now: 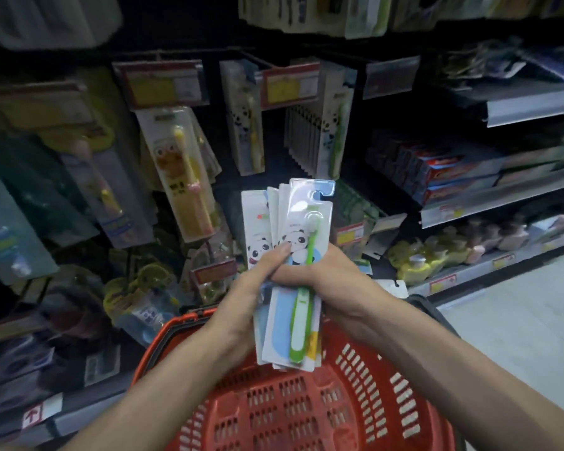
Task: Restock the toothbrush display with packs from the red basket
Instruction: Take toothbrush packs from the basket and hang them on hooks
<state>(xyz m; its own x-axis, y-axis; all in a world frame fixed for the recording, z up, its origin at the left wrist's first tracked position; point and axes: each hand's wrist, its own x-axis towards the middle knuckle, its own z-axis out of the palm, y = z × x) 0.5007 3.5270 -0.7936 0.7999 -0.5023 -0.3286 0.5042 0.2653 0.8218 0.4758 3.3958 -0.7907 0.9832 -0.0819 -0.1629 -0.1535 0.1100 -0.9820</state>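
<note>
Head view: toothbrush packs (293, 222) are being gripped in a fanned stack by the left hand (258, 281) and right hand (336, 275), fingers curled round them, above the red basket (306, 405) at six o'clock. Seemingly one is being singled out, for threading onto the panda row (306, 141) at twelve o'clock.

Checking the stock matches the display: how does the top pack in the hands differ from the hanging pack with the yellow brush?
The top pack holds a green brush; the hanging pack a yellow one. The top pack is gripped, with others fanned behind it, by the left hand and right hand above the red basket; the hanging pack hangs on the display. Both are white cards showing a panda.
</note>
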